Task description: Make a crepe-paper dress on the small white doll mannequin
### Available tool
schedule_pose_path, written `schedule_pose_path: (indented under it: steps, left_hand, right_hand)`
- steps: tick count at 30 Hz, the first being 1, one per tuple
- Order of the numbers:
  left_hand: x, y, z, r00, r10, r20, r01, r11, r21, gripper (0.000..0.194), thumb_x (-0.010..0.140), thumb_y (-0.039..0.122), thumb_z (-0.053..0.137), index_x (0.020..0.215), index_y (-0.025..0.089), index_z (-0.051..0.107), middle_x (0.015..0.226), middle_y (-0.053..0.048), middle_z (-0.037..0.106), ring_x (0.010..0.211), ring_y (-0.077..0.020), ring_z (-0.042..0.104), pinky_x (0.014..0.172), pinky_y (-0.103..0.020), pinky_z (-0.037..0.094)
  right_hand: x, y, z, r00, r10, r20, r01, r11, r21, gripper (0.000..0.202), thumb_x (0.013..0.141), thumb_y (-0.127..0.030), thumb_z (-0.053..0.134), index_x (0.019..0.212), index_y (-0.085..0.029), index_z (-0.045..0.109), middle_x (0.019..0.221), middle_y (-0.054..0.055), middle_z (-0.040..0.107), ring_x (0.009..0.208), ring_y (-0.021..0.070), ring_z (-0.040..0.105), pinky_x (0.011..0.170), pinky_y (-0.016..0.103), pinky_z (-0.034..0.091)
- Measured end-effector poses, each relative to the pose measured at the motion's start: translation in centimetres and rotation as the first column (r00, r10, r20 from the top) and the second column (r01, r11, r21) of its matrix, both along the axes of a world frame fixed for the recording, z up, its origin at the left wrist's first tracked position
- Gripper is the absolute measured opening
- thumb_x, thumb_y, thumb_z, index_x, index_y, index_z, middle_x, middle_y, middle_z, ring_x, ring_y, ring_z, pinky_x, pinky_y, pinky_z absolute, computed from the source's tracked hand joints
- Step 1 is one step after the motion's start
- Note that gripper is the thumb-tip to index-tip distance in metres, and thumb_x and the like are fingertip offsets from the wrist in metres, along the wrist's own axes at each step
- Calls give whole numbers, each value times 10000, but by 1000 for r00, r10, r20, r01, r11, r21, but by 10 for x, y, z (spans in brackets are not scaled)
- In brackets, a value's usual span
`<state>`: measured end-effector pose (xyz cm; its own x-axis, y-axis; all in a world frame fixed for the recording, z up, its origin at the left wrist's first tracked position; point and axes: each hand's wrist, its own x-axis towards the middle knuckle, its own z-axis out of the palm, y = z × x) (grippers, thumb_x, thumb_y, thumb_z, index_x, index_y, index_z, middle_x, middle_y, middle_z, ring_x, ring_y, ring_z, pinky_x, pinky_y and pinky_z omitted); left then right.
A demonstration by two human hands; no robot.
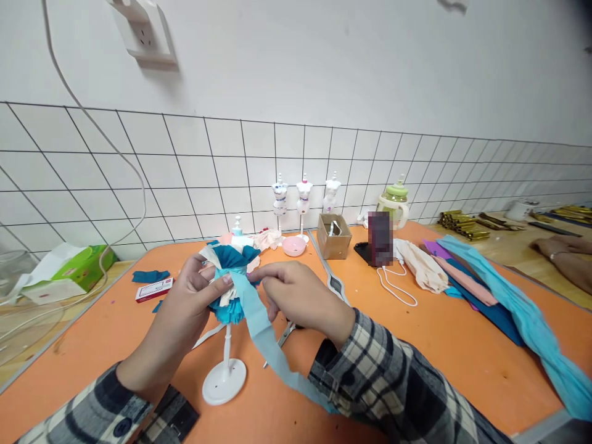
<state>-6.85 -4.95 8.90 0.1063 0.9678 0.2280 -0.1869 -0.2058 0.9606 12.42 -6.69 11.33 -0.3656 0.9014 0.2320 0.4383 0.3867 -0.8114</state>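
Note:
A small white mannequin stand carries a paper dress in teal, light blue and cream, with a ruffled lower edge. My left hand grips the dress from the left, thumb pressing a light blue paper strip against its waist. The strip hangs down right and passes under my right sleeve. At the dress's right side is my right hand, fingers bent together and index fingertip at the paper; what they pinch is hidden. Scissors lie partly covered beneath this hand.
Behind stand several mini mannequins, a pink bowl, a cardboard box, a phone and a bottle. Paper strips lie right. Left are a small red-white box and tissue pack. Another person's hand rests far right.

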Motion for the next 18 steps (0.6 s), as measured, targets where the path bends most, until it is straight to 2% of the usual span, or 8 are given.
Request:
schedule_pose_path:
  steps: [2,4,5,7,10,12,15,18]
  left_hand:
    - [3,-2,-1,996,83,-25,-82,996,28,439,740,280,805,1084,269,531,739,64,641,553,-117,613,474,-195,513]
    - [5,-5,0,985,165,-51,-162,985,67,454,733,286,809,1070,278,506,769,68,655,611,-129,647,513,-203,534]
    - [6,-7,1,978,196,-74,-189,978,82,475,728,289,811,1080,285,491,788,67,670,645,-140,664,533,-211,544]
    - [6,-12,5,962,233,-142,-221,971,97,535,717,298,813,1118,300,459,850,53,710,702,-166,693,565,-236,562]
    - [5,-19,16,936,265,-233,-251,964,90,588,687,316,825,1126,298,434,933,16,750,761,-208,725,600,-277,584]
    - [4,-21,22,923,274,-270,-262,962,78,605,663,326,834,1117,289,435,957,-5,761,805,-238,739,616,-293,592]
    - [6,-18,28,914,247,-323,-238,969,66,646,637,352,847,1130,270,439,957,-32,766,819,-265,746,631,-321,597]
    - [14,-9,32,914,172,-367,-163,985,56,692,626,366,852,1166,250,434,962,-53,763,784,-276,746,607,-343,594]
  right_hand:
    - [-6,-2,-2,998,-52,-44,53,998,24,257,938,-368,456,1035,-218,640,827,14,682,673,150,593,615,281,429]
    - [-12,-6,-5,990,-135,-30,138,977,163,381,833,-482,626,1097,-212,576,1000,41,668,800,182,601,657,292,437]
    - [-15,-8,-6,988,-155,-2,151,961,230,466,773,-471,698,1124,-208,541,1055,53,653,849,198,598,672,295,435]
    - [-17,-10,-9,986,-145,81,113,943,313,456,773,-363,700,1142,-191,495,1054,67,644,862,209,595,661,294,418]
    - [-13,-10,-8,980,-111,167,45,933,358,257,841,-157,524,1096,-179,500,957,51,648,810,196,595,638,288,388]
    - [-8,-8,-5,982,-75,176,9,937,349,270,830,-71,447,1056,-185,539,945,38,644,842,183,596,676,282,394]
    - [-1,-7,-2,978,-54,202,-10,953,303,320,835,-44,408,1027,-188,620,985,51,629,933,180,585,757,280,400]
    - [4,-5,2,951,-113,286,37,965,258,278,844,-78,451,965,-184,677,946,60,623,887,180,579,732,281,379]
